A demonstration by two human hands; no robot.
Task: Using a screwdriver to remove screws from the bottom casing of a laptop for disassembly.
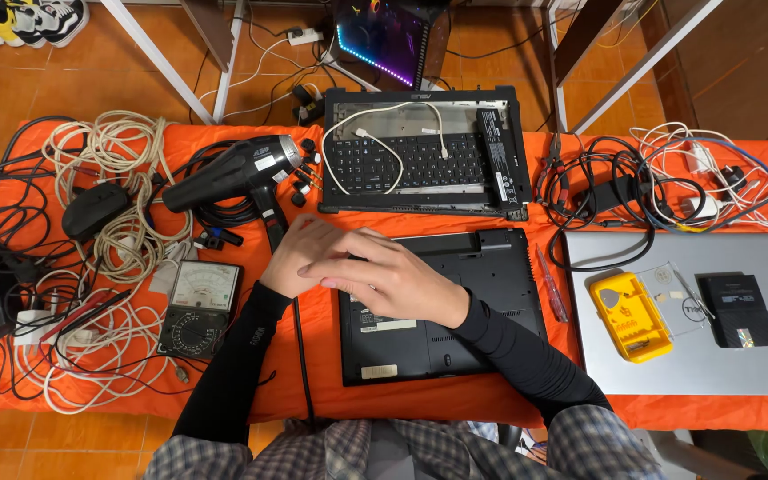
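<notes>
The right hand (pixel 393 280) lies open over the left hand (pixel 308 253); both hold nothing. A black laptop (pixel 455 311) sits under them, a meter (pixel 199 308) to the left.

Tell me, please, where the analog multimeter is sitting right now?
In the head view, the analog multimeter lies on the orange cloth at the person's left, just outside the left forearm, below the black heat gun and beside the tangle of white cables.
</notes>
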